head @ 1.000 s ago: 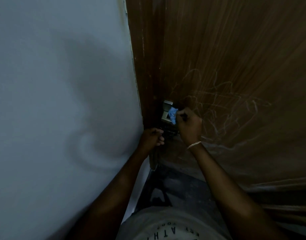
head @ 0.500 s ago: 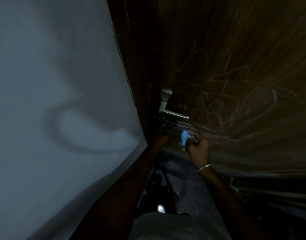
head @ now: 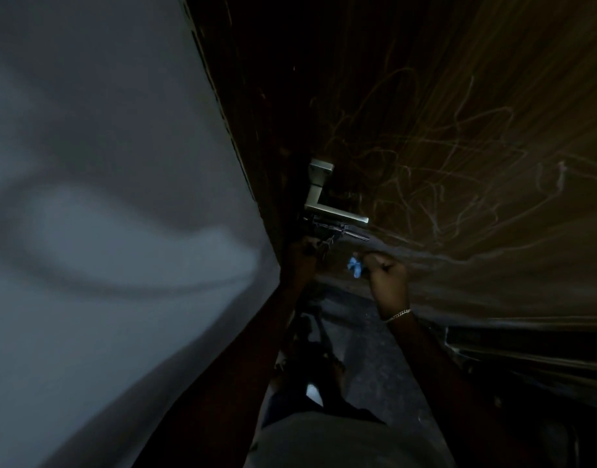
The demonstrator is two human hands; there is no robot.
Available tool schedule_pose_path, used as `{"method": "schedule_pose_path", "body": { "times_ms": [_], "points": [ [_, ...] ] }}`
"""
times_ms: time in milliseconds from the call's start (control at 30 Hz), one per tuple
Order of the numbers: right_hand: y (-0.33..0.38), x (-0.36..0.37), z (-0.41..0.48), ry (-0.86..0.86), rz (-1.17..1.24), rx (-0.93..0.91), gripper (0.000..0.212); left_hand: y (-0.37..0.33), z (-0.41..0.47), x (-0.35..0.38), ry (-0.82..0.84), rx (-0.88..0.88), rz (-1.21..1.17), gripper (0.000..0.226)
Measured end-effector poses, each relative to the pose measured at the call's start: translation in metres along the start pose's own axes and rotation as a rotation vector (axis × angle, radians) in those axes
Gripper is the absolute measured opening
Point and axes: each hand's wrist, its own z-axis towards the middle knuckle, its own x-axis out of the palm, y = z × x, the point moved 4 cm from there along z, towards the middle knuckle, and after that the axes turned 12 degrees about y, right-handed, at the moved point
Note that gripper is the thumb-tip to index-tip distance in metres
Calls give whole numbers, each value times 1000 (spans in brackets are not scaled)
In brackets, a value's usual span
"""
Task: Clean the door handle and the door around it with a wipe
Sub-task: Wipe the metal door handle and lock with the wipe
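A silver lever door handle (head: 327, 204) sticks out from the dark brown wooden door (head: 459, 146), which bears pale scribble marks. Below the handle a key bunch (head: 334, 231) hangs at the lock. My right hand (head: 386, 275) is closed on a crumpled blue wipe (head: 354, 265) and sits below the handle, close to the door face. My left hand (head: 304, 255) is at the door edge just under the lock, fingers curled near the keys; what it grips is too dark to tell.
A grey-white wall (head: 104, 231) fills the left side, meeting the door frame. Dark floor (head: 364, 349) lies between my arms. A bracelet (head: 396, 314) circles my right wrist. The scene is dim and blurred.
My right hand with the wipe has dropped from the handle plate to below the handle. The view has tilted and shifted, so the handle now shows uncovered.
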Motion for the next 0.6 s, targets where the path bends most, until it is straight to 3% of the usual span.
{"method": "schedule_pose_path", "body": {
  "times_ms": [300,600],
  "points": [
    [6,20,1,73,-129,-34,31,14,-17,-12,6,-12,-226,18],
    [-6,50,24,182,-351,-95,17,25,-3,-15,94,-86,-339,25]
  ]
}}
